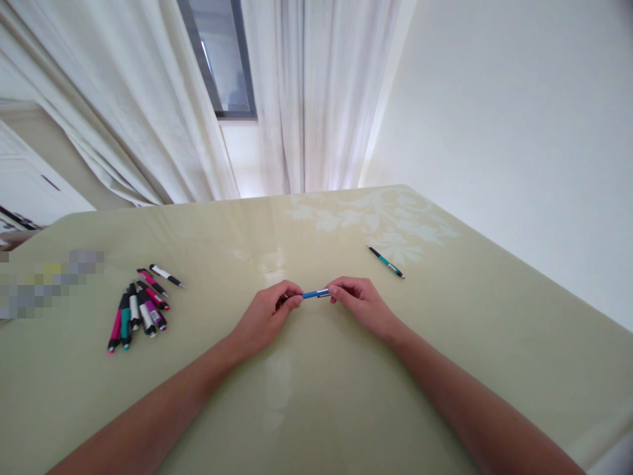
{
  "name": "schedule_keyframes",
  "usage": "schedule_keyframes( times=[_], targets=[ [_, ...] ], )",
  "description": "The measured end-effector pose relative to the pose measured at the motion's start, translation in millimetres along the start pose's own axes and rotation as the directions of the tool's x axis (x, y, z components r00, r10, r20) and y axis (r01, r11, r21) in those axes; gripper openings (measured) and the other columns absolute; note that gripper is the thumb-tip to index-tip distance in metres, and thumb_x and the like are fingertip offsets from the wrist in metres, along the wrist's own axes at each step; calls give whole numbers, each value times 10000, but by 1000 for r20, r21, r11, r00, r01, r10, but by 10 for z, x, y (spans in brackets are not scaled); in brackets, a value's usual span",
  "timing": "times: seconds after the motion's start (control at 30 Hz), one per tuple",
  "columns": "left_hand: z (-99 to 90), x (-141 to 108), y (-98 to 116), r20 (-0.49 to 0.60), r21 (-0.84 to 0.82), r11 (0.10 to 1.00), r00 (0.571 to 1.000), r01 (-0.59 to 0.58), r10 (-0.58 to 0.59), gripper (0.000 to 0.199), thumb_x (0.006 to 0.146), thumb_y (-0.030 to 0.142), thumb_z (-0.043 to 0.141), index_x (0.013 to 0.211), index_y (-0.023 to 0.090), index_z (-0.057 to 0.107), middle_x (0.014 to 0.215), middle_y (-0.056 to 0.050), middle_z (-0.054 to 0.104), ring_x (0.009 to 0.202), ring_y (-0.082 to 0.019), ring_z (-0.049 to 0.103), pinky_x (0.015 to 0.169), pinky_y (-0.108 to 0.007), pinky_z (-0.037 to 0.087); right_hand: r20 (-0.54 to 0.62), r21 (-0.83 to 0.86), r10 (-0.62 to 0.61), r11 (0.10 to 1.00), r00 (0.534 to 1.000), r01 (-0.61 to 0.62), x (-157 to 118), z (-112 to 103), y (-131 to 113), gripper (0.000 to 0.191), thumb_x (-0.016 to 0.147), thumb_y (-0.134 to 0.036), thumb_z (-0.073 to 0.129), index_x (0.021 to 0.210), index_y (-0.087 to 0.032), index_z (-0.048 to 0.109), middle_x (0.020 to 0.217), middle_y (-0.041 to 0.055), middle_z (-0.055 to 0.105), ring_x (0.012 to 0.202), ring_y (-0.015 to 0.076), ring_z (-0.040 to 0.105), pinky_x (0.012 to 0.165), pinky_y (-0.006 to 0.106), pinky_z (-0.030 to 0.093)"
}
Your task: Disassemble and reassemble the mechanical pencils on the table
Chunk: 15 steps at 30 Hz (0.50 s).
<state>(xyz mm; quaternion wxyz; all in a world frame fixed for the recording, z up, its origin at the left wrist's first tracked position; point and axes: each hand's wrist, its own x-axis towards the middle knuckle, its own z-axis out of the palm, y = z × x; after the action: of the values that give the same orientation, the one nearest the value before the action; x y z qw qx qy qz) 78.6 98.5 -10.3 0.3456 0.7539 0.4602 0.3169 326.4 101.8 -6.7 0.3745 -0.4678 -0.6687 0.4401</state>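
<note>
We hold the blue pen (315,294) between both hands, above the middle of the table (316,402); it lies nearly level from left to right, its bare middle section showing between the fingertips; we cannot tell whether it touches the surface below.

Our left hand (267,313) pinches the left end of the blue pen between thumb and fingers, the fingers curled and covering most of that end; our right hand (363,303) pinches the right end in the same manner, next to the clip; the two hands face each other and stand apart, with both forearms reaching in from the near edge of the view.

To the right of our right hand and farther off, we find a teal pen (386,262) lying alone on the table, slanted, its tip toward the far left; a pale leaf pattern (390,224) marks the surface near it.

Well to the left of our left hand lies a loose cluster of pens with pink, white, purple and teal barrels; several touch or overlap; a white pen (167,276) lies at its far side, slanted; past the table's far edge hang white curtains (326,99), with a window (222,59) between them.
</note>
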Motion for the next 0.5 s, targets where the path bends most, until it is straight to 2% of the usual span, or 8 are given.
schedule_keyframes(
  times=[0.1,0.2,0.27,0.3,0.4,0.5],
  targets=[
    [-13,-3,12,11,59,998,1000,21,-22,421,1045,429,412,785,196,648,640,20,577,589,-149,491,586,-267,355,0,-6,-21,1000,1000,21,-3,4,3,317,952,-463,626,953,-186,782,758,30,688,677,162,537,607,278,381],
    [-9,-6,0,7,-6,998,998,59,-59,377,1052,462,393,1023,209,672,635,28,630,557,-155,498,562,-265,358,-5,22,-37,999,999,38,1,9,14,308,944,-455,634,1017,-197,784,822,48,722,769,196,603,680,300,448],
    [0,-6,-18,0,-76,995,998,67,-67,347,1029,484,460,1176,217,625,696,22,687,587,-162,546,571,-261,390,-16,28,-41,999,999,41,6,10,21,311,940,-455,637,1036,-201,788,844,54,735,803,209,624,714,314,472],
    [4,-6,-25,-9,-99,993,998,60,-61,340,1003,490,519,1185,218,614,742,13,707,618,-165,572,583,-260,408,-24,32,-42,999,999,42,9,9,23,313,939,-454,638,1045,-202,790,851,55,739,814,212,629,724,317,478],
    [1,-3,-26,-20,-75,997,999,31,-33,282,972,471,584,1040,206,656,830,-12,725,694,-170,609,632,-266,435,-42,50,-43,998,998,45,14,5,22,306,935,-441,644,1055,-202,793,863,56,745,833,215,639,748,322,483],
    [-12,-1,0,3,-4,999,999,43,-43,455,1049,464,415,797,192,680,762,-22,695,661,-165,580,633,-275,415,-37,60,-47,997,998,49,13,1,16,293,934,-426,651,1060,-205,797,875,57,752,839,215,645,764,326,482]
  ],
)
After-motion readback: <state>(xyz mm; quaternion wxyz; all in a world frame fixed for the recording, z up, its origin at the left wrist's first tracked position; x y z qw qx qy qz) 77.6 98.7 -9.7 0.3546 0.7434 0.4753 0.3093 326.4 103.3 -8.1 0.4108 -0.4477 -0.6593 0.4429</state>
